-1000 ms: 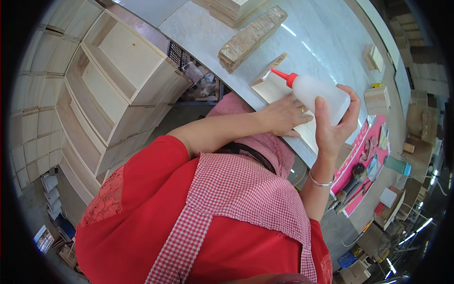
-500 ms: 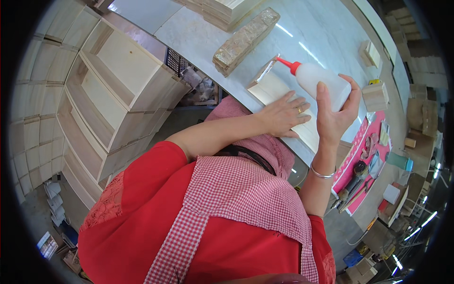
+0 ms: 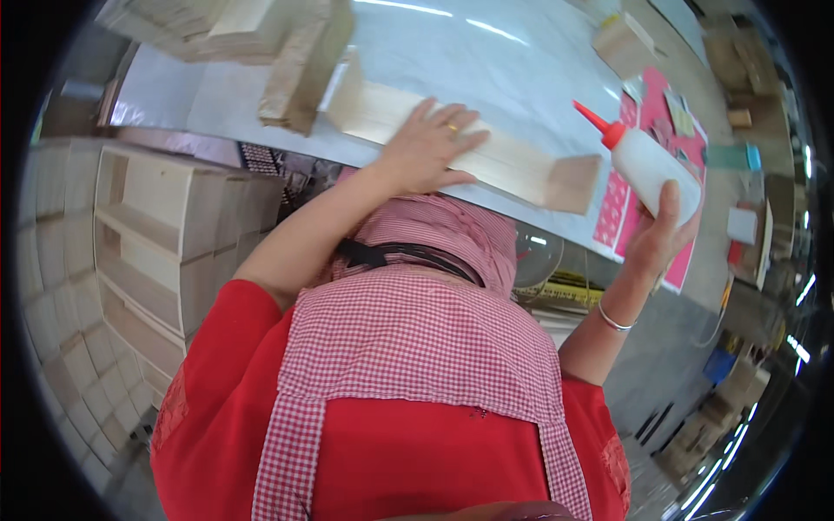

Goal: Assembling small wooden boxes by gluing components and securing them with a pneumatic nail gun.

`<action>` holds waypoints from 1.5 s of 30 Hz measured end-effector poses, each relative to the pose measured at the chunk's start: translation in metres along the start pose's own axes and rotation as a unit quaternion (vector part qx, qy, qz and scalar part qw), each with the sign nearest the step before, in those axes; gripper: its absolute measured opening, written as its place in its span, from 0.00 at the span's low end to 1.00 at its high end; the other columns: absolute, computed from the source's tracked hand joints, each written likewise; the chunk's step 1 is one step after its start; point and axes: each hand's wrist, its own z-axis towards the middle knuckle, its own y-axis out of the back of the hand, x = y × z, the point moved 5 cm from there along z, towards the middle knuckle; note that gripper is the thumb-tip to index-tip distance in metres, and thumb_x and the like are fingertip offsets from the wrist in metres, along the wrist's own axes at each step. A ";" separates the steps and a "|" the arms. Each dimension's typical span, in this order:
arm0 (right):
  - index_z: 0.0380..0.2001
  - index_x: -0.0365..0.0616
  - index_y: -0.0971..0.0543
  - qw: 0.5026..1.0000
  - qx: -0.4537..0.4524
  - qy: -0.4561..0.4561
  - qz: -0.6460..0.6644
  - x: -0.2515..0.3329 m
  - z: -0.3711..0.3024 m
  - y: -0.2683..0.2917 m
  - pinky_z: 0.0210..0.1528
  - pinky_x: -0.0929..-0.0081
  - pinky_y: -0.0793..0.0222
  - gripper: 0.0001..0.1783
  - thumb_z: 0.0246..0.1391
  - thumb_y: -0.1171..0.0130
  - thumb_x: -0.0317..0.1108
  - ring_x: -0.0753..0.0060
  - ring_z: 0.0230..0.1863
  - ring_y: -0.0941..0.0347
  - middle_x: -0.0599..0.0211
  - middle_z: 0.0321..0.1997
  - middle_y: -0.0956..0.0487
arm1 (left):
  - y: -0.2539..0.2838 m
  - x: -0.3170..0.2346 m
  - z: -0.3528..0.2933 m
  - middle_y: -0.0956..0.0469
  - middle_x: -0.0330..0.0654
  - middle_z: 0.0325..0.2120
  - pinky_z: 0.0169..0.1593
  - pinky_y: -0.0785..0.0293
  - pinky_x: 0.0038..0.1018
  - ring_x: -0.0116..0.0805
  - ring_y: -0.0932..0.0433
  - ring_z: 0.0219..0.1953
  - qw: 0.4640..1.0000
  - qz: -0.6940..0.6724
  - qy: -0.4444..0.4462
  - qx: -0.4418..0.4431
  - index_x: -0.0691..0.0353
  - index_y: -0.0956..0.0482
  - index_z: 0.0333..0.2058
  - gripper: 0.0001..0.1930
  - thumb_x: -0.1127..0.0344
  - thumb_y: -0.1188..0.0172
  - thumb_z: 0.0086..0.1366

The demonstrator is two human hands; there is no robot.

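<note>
My left hand (image 3: 434,146) lies with fingers spread on a long pale wooden board (image 3: 512,167), which has a short upright piece at each end. The board rests along the near edge of the white table (image 3: 417,52). Wrapped in my right hand (image 3: 662,233) is a white squeeze bottle (image 3: 651,169) with a red pointed nozzle. It is tilted, nozzle up and to the left, above and right of the board's right end piece (image 3: 573,184), apart from the wood.
A taped brown block (image 3: 304,74) stands at the board's left end, beside stacked wooden pieces (image 3: 234,30). A pink patterned mat (image 3: 614,208) lies on the right. Beyond it is a wooden block (image 3: 625,45). Open wooden boxes (image 3: 143,221) are piled at the left.
My right hand has carried the squeeze bottle from the board's left end to the right, past its right end. My left hand stays on the board. The view has turned.
</note>
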 end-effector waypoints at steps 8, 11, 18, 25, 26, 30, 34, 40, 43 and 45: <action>0.51 0.38 0.27 0.995 0.019 -0.030 -0.091 -0.006 -0.033 0.101 0.51 0.73 0.31 0.29 0.54 0.33 0.46 0.72 0.46 0.27 0.65 0.46 0.25 | 0.005 -0.001 0.003 0.38 0.43 0.66 0.71 0.53 0.49 0.43 0.43 0.69 0.999 0.033 0.010 0.018 0.58 0.37 0.65 0.39 0.39 0.43 0.62; 0.51 0.39 0.26 0.994 0.024 -0.035 -0.097 -0.006 -0.038 0.104 0.50 0.74 0.32 0.28 0.53 0.32 0.45 0.73 0.45 0.28 0.66 0.45 0.25 | 0.006 -0.003 0.004 0.39 0.42 0.66 0.71 0.53 0.49 0.44 0.43 0.69 0.999 0.045 0.011 0.019 0.59 0.37 0.65 0.40 0.40 0.42 0.62; 0.50 0.40 0.25 0.984 0.050 0.007 -0.168 -0.006 -0.032 0.094 0.47 0.76 0.32 0.26 0.52 0.31 0.42 0.75 0.44 0.28 0.66 0.45 0.25 | 0.004 -0.003 0.004 0.39 0.42 0.67 0.71 0.52 0.49 0.43 0.43 0.69 0.998 0.058 0.015 0.019 0.57 0.37 0.66 0.39 0.40 0.42 0.62; 0.49 0.40 0.25 0.982 0.038 0.035 -0.183 -0.012 -0.014 0.078 0.47 0.76 0.31 0.23 0.53 0.31 0.37 0.75 0.43 0.28 0.66 0.44 0.25 | 0.007 -0.004 0.004 0.38 0.41 0.66 0.71 0.52 0.49 0.42 0.43 0.69 0.997 0.064 0.021 0.026 0.56 0.37 0.65 0.40 0.39 0.42 0.61; 0.49 0.40 0.25 0.982 0.030 0.043 -0.181 -0.013 -0.011 0.074 0.46 0.76 0.31 0.23 0.54 0.31 0.37 0.75 0.43 0.28 0.66 0.44 0.24 | 0.008 -0.004 0.004 0.38 0.40 0.66 0.71 0.52 0.49 0.41 0.43 0.69 0.997 0.066 0.022 0.026 0.56 0.37 0.65 0.40 0.38 0.42 0.61; 0.49 0.39 0.25 0.982 0.015 0.061 -0.177 -0.019 -0.001 0.068 0.46 0.76 0.30 0.22 0.54 0.31 0.36 0.75 0.43 0.27 0.65 0.45 0.24 | 0.008 -0.005 0.003 0.38 0.40 0.66 0.71 0.51 0.49 0.41 0.43 0.69 0.997 0.064 0.021 0.025 0.56 0.36 0.65 0.40 0.38 0.42 0.61; 0.49 0.38 0.25 0.983 0.023 0.050 -0.177 -0.017 -0.001 0.070 0.47 0.75 0.30 0.22 0.54 0.32 0.36 0.75 0.43 0.27 0.65 0.45 0.24 | 0.006 -0.007 0.002 0.38 0.40 0.66 0.71 0.51 0.49 0.41 0.43 0.69 0.998 0.060 0.017 0.018 0.57 0.36 0.65 0.40 0.38 0.42 0.61; 0.48 0.37 0.26 0.976 0.066 0.030 -0.203 0.005 -0.015 0.080 0.49 0.74 0.31 0.22 0.54 0.32 0.35 0.75 0.45 0.28 0.66 0.44 0.25 | 0.005 -0.005 0.003 0.37 0.41 0.66 0.71 0.51 0.49 0.42 0.43 0.69 0.998 0.058 0.018 0.016 0.57 0.36 0.65 0.40 0.39 0.41 0.61; 0.48 0.36 0.26 0.993 0.028 -0.004 -0.112 -0.002 -0.018 0.092 0.50 0.74 0.32 0.22 0.53 0.32 0.35 0.74 0.46 0.29 0.66 0.44 0.26 | 0.008 -0.002 0.010 0.37 0.42 0.66 0.71 0.52 0.49 0.43 0.43 0.69 0.998 0.058 0.009 0.000 0.58 0.36 0.65 0.40 0.39 0.41 0.61; 0.48 0.36 0.26 0.998 0.004 -0.003 -0.056 -0.017 -0.012 0.097 0.51 0.73 0.32 0.23 0.53 0.32 0.35 0.73 0.46 0.29 0.66 0.43 0.26 | 0.010 -0.006 0.007 0.39 0.43 0.67 0.71 0.53 0.49 0.44 0.44 0.69 0.998 0.042 0.021 0.032 0.58 0.37 0.65 0.40 0.41 0.40 0.61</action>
